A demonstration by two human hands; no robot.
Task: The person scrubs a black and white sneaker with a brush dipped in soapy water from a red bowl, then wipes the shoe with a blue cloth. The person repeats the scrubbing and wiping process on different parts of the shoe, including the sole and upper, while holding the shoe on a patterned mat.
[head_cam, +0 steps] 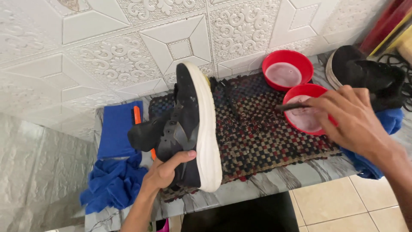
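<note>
A black shoe (189, 124) with a white sole is being gripped at its heel by the left hand (165, 172) and held on edge over a woven mat (266, 133). A dark brush (294, 106) is being pinched by the closed right hand (349, 118) over the nearer red bowl (305, 115). A second red bowl (286, 68), another shoe (365, 73) and blue cloths (113, 180) are lying nearby.
</note>
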